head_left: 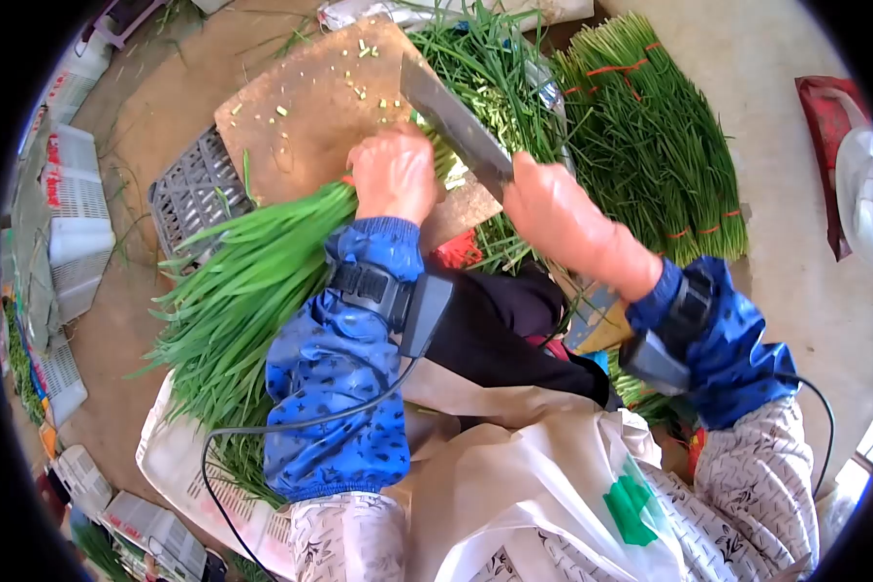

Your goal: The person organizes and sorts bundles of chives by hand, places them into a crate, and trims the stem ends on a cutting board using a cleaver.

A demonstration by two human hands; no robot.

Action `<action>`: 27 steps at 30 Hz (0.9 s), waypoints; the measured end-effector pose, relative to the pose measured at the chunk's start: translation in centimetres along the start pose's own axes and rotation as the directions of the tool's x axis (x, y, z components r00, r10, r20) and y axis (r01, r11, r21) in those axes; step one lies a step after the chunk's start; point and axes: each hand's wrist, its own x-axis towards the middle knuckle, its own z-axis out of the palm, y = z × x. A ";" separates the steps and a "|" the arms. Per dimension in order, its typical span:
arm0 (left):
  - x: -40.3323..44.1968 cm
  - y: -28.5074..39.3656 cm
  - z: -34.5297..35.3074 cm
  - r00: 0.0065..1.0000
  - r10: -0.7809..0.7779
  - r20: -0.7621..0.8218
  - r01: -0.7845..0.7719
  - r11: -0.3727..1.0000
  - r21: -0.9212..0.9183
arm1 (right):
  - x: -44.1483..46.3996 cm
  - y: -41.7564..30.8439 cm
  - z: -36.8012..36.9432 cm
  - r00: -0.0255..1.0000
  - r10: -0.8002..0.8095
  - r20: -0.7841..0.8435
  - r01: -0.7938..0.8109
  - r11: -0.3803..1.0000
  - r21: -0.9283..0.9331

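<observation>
My left hand (394,173) is closed round a thick bunch of garlic chives (252,272), pressing its stem end onto the wooden cutting board (306,107). Leaves of the bunch fan out to the lower left, and an orange band shows beside my fingers. In my right hand (572,218) is the handle of a cleaver (456,121). Its broad blade slants up and left over the board's right edge, close to the stem ends. Short cut stem pieces (364,48) lie scattered on the board.
The board rests on a grey plastic crate (199,184). Loose trimmings (500,97) are heaped right of the board. Beyond them lie banded chive bundles (650,145). A white basket (165,427) stands at lower left; white crates (73,184) line the far left. A red bag (824,126) lies at right.
</observation>
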 end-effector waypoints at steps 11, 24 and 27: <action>0.3 -0.4 0.5 0.995 0.028 -0.092 -0.039 0.992 -0.122 | 5.2 0.4 0.8 0.993 -0.012 0.120 -0.008 0.985 0.172; 0.4 -0.4 -0.5 1.000 0.017 0.001 -0.017 0.977 -0.213 | 5.2 -0.6 4.7 0.989 0.128 0.078 -0.141 0.973 0.183; 0.2 -0.1 -0.3 0.998 0.031 -0.050 -0.040 0.982 -0.183 | 4.7 0.1 3.1 0.964 0.176 0.197 -0.217 0.954 0.207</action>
